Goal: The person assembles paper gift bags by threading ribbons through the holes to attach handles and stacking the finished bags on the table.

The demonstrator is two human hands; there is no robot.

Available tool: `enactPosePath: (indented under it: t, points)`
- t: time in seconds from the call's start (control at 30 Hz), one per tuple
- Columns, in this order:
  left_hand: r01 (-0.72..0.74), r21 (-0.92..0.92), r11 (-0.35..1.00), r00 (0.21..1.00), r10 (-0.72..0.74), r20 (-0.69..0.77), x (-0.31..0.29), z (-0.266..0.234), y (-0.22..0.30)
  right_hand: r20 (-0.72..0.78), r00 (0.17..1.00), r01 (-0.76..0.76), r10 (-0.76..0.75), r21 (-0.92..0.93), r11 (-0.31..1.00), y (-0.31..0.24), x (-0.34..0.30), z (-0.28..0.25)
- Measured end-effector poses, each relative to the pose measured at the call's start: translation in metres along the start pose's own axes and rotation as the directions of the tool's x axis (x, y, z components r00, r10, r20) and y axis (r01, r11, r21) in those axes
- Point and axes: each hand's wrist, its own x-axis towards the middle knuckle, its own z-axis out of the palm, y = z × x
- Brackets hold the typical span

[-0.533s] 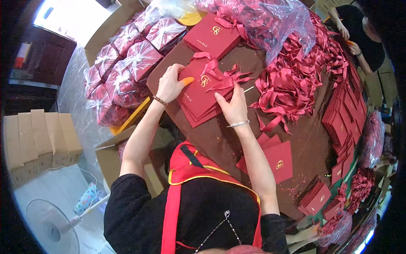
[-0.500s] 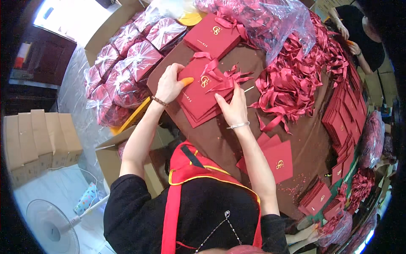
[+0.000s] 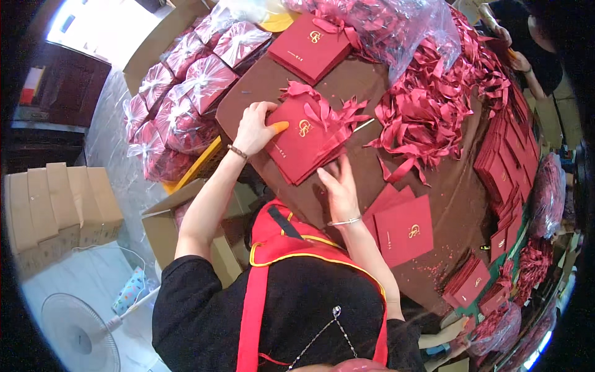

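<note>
A small stack of dark red paper gift bags with gold print and red ribbon handles lies on the brown-covered table. My left hand, an orange cover on its thumb, grips the stack's left edge, thumb on top. At the lower right corner, my right hand holds the edge; some of its fingers are hidden by the bags. Beyond stands another pile of red gift bags. By my right forearm lie a few more red bags, overlapping. A thin pale stick lies beside the ribbons.
Loose red ribbons heap up on the right, with clear plastic behind. Plastic-wrapped red bundles fill the left side. A fan and cardboard boxes are at lower left. Another person works at far right.
My right hand has slid from the stack's upper right side down to its lower right corner. The bags' lower edges, fanned apart before, now line up more evenly.
</note>
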Motion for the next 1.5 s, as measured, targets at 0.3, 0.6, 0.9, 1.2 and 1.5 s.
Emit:
enactPosePath:
  t: [0.3, 0.6, 0.9, 1.2, 1.5]
  points:
    - [0.231, -0.43, 0.873, 0.905, -0.03, 0.424, 0.009, -0.016, -0.001, -0.063, 0.998, 0.004, 0.017, 0.315, 0.949, 0.008, 0.012, 0.008]
    - [-0.449, 0.094, 0.888, 0.891, 0.437, 0.125, -0.001, -0.069, 0.098, 0.016, 0.614, 0.44, -0.789, -0.837, 0.326, -0.037, -0.006, 0.016]
    - [-0.603, 0.156, 0.782, 0.798, 0.587, 0.137, -0.008, -0.051, 0.114, 0.531, 0.437, 0.689, -0.725, -0.716, -0.109, -0.07, 0.052, -0.019]
    - [-0.592, 0.246, 0.768, 0.798, 0.6, 0.047, -0.017, -0.041, 0.114, -0.228, 0.632, 0.394, -0.741, -0.729, 0.56, -0.045, 0.042, -0.055]
    - [-0.633, 0.194, 0.75, 0.774, 0.61, 0.168, -0.021, -0.05, 0.121, 0.469, 0.813, 0.557, -0.345, -0.798, 0.23, -0.056, 0.056, -0.049]
